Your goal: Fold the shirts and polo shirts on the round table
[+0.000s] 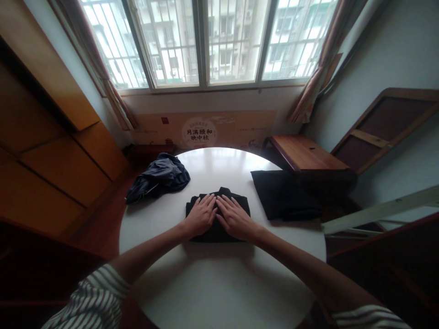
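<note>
A black folded garment (219,233) lies on the white round table (222,283), in the middle of the view. My left hand (201,214) rests flat on its left half, fingers stretched out. On the right half lies my right hand (233,217), also flat, with the fingertips of both hands close together near the garment's centre. A small tab of black cloth sticks up at the far edge. Much of the garment's top is hidden under my hands, so its exact kind cannot be made out.
A crumpled dark blue-grey garment (161,176) lies at the table's left edge. Flat black folded cloth (284,196) overhangs the right edge. Beyond it stands a low wooden table (308,153). A wooden cabinet (61,160) is at left, a barred window (206,45) ahead.
</note>
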`<control>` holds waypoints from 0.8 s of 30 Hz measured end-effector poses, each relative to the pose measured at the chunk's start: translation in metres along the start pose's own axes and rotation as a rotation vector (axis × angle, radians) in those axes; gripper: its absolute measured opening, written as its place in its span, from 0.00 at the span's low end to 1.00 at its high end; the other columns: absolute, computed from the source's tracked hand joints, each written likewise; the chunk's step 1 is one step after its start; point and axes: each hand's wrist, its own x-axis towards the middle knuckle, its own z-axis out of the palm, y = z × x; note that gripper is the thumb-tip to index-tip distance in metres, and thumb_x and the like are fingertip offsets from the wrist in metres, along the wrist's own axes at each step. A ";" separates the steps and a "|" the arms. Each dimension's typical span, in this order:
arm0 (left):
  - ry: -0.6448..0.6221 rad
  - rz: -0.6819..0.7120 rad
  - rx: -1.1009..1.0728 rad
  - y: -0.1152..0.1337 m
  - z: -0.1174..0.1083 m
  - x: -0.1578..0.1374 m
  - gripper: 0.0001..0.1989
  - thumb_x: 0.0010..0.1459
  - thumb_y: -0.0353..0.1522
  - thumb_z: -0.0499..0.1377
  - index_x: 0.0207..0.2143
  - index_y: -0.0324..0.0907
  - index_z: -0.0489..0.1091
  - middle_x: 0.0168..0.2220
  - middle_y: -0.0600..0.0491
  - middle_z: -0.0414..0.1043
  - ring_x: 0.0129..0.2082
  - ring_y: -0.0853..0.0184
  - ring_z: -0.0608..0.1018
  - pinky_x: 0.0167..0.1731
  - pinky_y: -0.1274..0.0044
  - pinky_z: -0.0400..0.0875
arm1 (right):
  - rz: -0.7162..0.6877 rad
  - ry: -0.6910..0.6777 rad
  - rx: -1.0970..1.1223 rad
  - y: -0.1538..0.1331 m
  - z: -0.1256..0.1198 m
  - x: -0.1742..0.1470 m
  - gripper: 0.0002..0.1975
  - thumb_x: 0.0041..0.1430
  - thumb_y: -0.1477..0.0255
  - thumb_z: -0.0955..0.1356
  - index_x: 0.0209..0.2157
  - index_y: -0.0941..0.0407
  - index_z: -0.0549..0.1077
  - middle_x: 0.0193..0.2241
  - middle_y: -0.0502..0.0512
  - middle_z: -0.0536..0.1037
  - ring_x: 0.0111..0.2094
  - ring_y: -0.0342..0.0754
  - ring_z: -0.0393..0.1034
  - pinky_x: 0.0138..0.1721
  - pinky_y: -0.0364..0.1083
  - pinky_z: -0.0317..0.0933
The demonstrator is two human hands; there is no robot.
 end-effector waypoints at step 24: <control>-0.098 0.476 0.080 -0.032 -0.019 -0.051 0.31 0.63 0.24 0.55 0.65 0.55 0.57 0.64 0.50 0.62 0.65 0.56 0.62 0.64 0.56 0.50 | 0.170 -0.067 0.088 0.053 -0.008 0.029 0.23 0.62 0.54 0.67 0.47 0.60 0.74 0.41 0.68 0.77 0.45 0.60 0.72 0.48 0.53 0.64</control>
